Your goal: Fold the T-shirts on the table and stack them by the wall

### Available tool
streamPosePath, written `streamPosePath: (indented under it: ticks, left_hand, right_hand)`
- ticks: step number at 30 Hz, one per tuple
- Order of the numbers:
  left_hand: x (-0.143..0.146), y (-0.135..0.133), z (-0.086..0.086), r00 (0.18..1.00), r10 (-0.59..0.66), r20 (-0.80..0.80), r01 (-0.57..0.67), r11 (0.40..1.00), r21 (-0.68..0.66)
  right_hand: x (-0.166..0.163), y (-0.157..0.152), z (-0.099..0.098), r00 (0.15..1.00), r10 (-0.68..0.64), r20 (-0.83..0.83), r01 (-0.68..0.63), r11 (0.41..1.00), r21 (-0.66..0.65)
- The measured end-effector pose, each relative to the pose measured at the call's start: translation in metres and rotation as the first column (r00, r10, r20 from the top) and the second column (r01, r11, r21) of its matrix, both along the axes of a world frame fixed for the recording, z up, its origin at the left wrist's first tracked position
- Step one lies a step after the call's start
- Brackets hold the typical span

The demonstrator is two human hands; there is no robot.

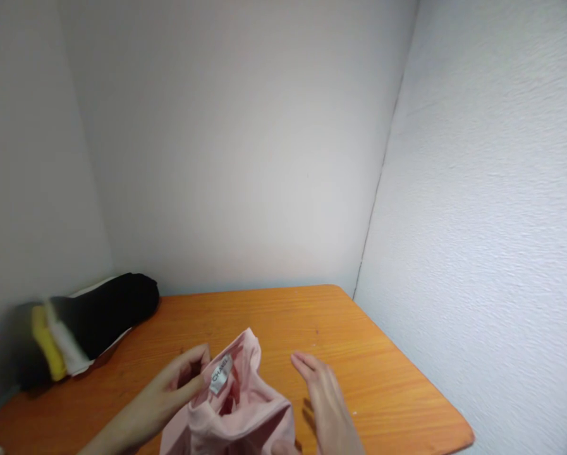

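Observation:
A pink garment (240, 423) is bunched up at the bottom centre, its collar opening facing up. Inside the neck is a white label (221, 374) with the word CHANEL. My left hand (181, 379) pinches the collar edge beside this label, thumb on the cloth and fingers curled. To the right of the garment, my right hand (323, 398) is open, its fingers stretched out over the table; what looks like its thumb rests against the cloth at the bottom edge. The lower part of the garment lies out of frame.
The orange wooden table (382, 379) has its right edge close to a white textured wall (492, 221). At the back left lies a pile of folded clothes, with a black piece (117, 309) and a yellow piece (48, 341). Another wall (245, 158) rises behind the table.

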State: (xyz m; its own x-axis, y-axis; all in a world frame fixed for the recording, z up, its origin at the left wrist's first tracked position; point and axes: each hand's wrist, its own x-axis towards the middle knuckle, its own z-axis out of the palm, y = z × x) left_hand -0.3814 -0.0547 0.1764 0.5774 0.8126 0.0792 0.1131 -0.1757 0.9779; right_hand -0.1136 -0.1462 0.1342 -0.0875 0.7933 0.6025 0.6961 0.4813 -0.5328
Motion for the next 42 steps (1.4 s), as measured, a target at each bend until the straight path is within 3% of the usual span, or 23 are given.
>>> streamPosePath:
  ticks: [2,5,9,13,15,17,19,24,30,33,36,38,42]
  left_hand:
    - [0.005,-0.013,0.007,1.0,0.027,-0.005,-0.027,1.0,0.004]
    - [0.008,-0.026,0.009,0.995,0.103,-0.007,-0.103,0.994,0.021]
    - [-0.003,-0.033,0.004,0.975,0.219,0.022,-0.22,0.966,0.137]
    - [-0.011,-0.061,0.009,0.884,0.466,-0.026,-0.419,0.817,0.395]
    - [-0.006,-0.086,0.014,0.892,0.433,-0.129,-0.347,0.84,0.417]
    - [0.004,-0.112,0.019,0.939,0.271,-0.212,-0.178,0.91,0.373]
    - [0.018,-0.133,0.022,0.954,0.185,-0.237,-0.095,0.933,0.346]
    - [0.043,-0.156,0.024,0.956,0.254,-0.144,-0.196,0.923,0.331]
    - [0.048,-0.159,0.027,0.985,0.153,0.074,-0.167,0.955,0.244]
    - [0.053,-0.162,0.03,0.984,0.105,0.143,-0.132,0.972,0.192]
    - [0.061,-0.174,0.036,0.967,0.169,0.192,-0.21,0.953,0.218]
    - [0.063,-0.183,0.043,0.95,0.214,0.228,-0.264,0.94,0.216]
    - [0.051,-0.192,0.058,0.896,0.279,0.344,-0.326,0.941,0.087]
  right_hand:
    - [-0.009,0.008,0.006,1.0,-0.001,0.0,0.001,0.999,-0.049]
    - [-0.03,0.01,0.013,0.999,0.022,-0.033,-0.029,0.975,-0.222]
    - [-0.037,0.006,0.019,0.941,0.169,-0.294,-0.273,0.89,-0.364]
    - [-0.028,-0.006,0.03,0.806,0.219,-0.55,-0.434,0.851,-0.296]
    - [-0.029,-0.018,0.037,0.774,0.211,-0.597,-0.443,0.854,-0.272]
    - [-0.036,-0.034,0.042,0.779,0.203,-0.593,-0.441,0.849,-0.289]
    - [-0.045,-0.053,0.047,0.819,0.221,-0.53,-0.421,0.859,-0.292]
    - [-0.053,-0.089,0.065,0.883,0.326,-0.339,-0.402,0.897,-0.184]
    - [-0.032,-0.111,0.088,0.871,0.302,-0.386,-0.383,0.912,-0.15]
    - [-0.034,-0.126,0.087,0.909,0.293,-0.296,-0.347,0.926,-0.149]
    - [-0.04,-0.14,0.081,0.941,0.28,-0.191,-0.31,0.939,-0.147]
    - [-0.038,-0.146,0.083,0.929,0.293,-0.225,-0.326,0.938,-0.122]
    - [-0.01,-0.149,0.107,0.796,0.268,-0.542,-0.332,0.943,-0.022]
